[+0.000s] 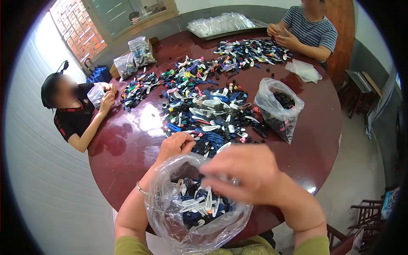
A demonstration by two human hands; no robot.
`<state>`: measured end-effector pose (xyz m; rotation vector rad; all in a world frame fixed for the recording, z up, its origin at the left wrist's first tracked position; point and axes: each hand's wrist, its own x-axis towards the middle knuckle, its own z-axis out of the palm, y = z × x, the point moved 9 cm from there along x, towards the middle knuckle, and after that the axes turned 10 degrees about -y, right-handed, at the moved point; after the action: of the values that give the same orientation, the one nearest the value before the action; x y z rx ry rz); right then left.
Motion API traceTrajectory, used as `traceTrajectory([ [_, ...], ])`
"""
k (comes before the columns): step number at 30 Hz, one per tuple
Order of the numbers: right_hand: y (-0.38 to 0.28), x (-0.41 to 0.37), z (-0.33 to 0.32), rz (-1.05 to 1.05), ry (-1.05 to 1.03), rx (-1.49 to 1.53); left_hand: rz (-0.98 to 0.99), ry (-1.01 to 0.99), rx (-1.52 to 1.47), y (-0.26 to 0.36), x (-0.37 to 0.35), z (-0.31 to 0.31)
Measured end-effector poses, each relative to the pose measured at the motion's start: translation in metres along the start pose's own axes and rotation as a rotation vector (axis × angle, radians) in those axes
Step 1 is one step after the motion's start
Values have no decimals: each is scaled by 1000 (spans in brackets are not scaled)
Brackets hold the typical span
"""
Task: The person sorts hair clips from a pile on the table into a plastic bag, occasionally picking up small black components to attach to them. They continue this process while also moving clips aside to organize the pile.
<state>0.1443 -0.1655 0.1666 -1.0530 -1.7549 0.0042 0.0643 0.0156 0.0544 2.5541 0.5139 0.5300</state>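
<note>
A large clear plastic bag [161, 221] stands open at the table's near edge, partly filled with snap hair clips [197, 204], mostly white, navy and black. Above its mouth is my right hand [250, 170], blurred by motion, with thumb and fingers apart and no clip visible between them. My left hand [174, 145] rests beyond the bag at the near edge of a big pile of hair clips [208, 112]. Its fingers are curled down against the clips, and what they hold, if anything, is hidden. A bracelet circles my left wrist.
A bag of black clips [280, 110] stands right of the pile. Two people sit across the round table [306, 157]: one at left holds a small bag [97, 94], another is at far right. Filled bags [141, 51], a tray of clear bags [225, 25] and flat bags [304, 70] lie around.
</note>
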Motion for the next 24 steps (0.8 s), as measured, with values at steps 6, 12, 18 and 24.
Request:
traceTrajectory([
  [6,96,-23,14,362,-227,-276,-6,-5,-4,2,1,0],
  [12,127,-40,46,463,-495,-428,24,-12,-19,3,-1,0],
  [18,128,-40,40,487,-486,-348,5,3,-17,1,0,-1],
  [24,117,-25,-4,683,-122,194,-41,33,-52,-5,-1,-2],
])
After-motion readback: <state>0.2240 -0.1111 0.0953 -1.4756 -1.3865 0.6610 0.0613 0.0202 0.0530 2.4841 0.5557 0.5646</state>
